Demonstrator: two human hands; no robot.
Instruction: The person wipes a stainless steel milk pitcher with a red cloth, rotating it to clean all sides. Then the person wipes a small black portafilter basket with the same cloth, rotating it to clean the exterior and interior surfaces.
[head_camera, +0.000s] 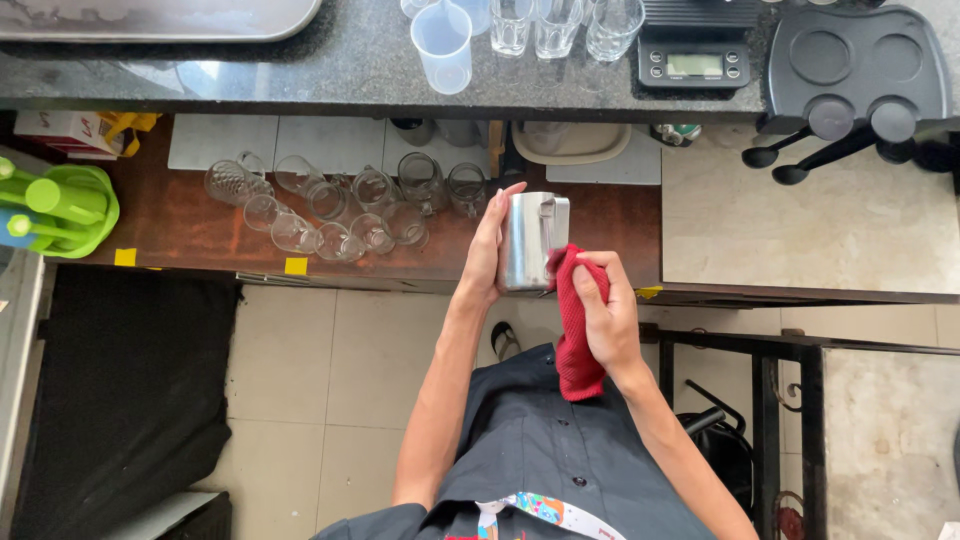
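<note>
You are gripping a steel jug (530, 240) in your left hand (483, 255), fingers curled round its side to steady it above the wooden shelf (180, 215) beside the glasses (340, 205). Your right hand (605, 310) is closing on a red cloth (573, 320), pressing it against the jug's handle side. The jug's long axis is running away from you, its mouth pointing toward the counter (350, 70).
</note>
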